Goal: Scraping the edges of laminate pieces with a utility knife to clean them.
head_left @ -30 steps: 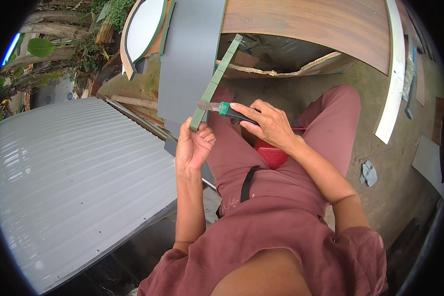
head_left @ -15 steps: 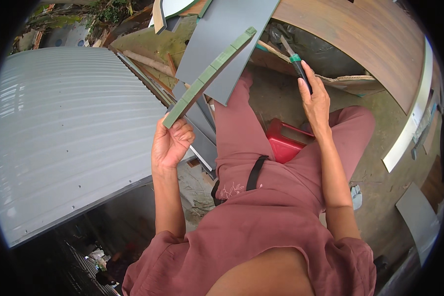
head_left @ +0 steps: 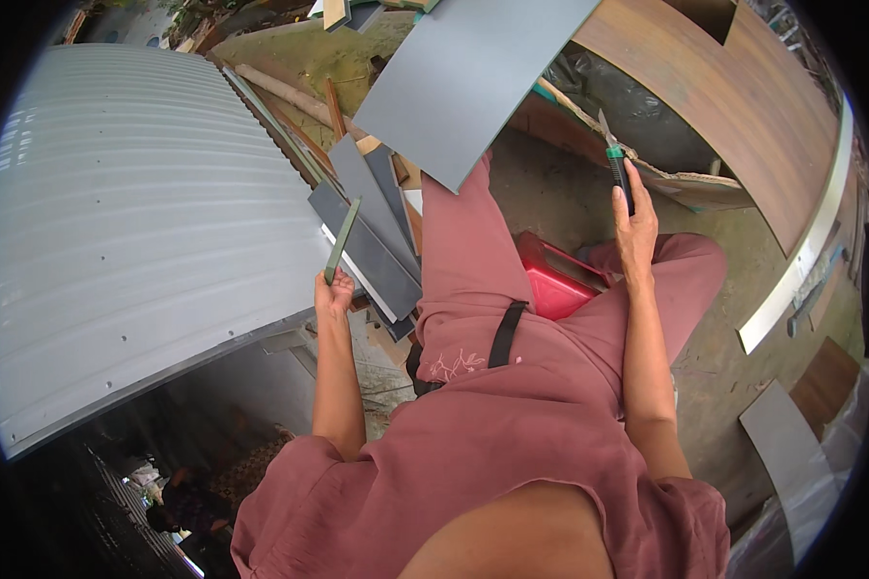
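Note:
My left hand [head_left: 335,292] is closed on the lower end of a narrow green strip [head_left: 342,239]. The strip tilts up and away, in front of a pile of grey board offcuts. In my right hand [head_left: 635,224] is a utility knife [head_left: 617,168] with a black and green handle. Its bare blade points up and away from me. Between the two hands, a wide grey panel [head_left: 468,82] extends with its near corner by my left thigh. The knife is to the right of this panel and apart from it.
Grey board offcuts [head_left: 381,253] lie left of my leg, beside a corrugated metal sheet [head_left: 154,212]. A red plastic stool [head_left: 556,280] sits between my legs. A large wood-grain panel [head_left: 734,87] curves across the far right. Another person [head_left: 198,502] is at the lower left.
My left hand has lowered the green strip toward the offcuts, and it now shows a narrower side. My right hand has shifted slightly right and nearer with the utility knife.

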The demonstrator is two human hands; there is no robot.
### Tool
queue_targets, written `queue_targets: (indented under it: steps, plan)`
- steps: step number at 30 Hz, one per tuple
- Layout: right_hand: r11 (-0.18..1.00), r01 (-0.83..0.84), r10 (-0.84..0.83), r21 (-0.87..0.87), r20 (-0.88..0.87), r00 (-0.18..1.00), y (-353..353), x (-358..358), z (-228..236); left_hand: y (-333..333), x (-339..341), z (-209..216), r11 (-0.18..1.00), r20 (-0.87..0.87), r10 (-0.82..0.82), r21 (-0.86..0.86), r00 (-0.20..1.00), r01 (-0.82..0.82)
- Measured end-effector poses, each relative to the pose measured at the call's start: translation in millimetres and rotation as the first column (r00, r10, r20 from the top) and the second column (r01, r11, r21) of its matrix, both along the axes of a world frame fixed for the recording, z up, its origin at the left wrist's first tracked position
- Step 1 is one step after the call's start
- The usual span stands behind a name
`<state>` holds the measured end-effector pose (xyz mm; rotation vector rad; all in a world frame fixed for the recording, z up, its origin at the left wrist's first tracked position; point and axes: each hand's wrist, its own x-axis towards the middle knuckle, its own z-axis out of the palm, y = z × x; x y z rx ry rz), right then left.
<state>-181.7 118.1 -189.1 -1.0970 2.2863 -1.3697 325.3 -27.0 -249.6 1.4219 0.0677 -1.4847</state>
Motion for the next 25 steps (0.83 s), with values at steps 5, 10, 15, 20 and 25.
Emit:
queue_targets:
  steps: [5,10,15,20,25]
  plan:
    - [0.999,-0.031,0.031,0.024,0.014,0.999,5.0,8.1,-6.0,72.5,23.3,-111.0,0.94,-0.069,0.298,0.196,0.952,-0.28]
    - [0.996,-0.083,0.083,-0.036,-0.001,0.997,4.3,12.6,-6.9,105.5,52.0,-207.5,0.749,-0.186,0.454,0.609,0.871,-0.261]
    - [0.993,-0.103,0.098,0.063,0.083,0.992,15.9,7.1,-5.3,52.4,-96.2,-77.2,0.759,0.119,-0.353,0.617,0.928,0.209]
    - [0.995,-0.082,0.085,-0.056,0.057,0.995,11.1,0.6,-11.1,-10.7,-153.2,-5.9,0.9,0.643,-0.372,0.072,0.669,0.43]
    - [0.991,-0.133,0.132,-0.013,0.25,0.959,10.8,-5.2,-25.3,-35.8,-249.7,88.5,0.621,0.876,-0.306,-0.114,0.373,0.776]
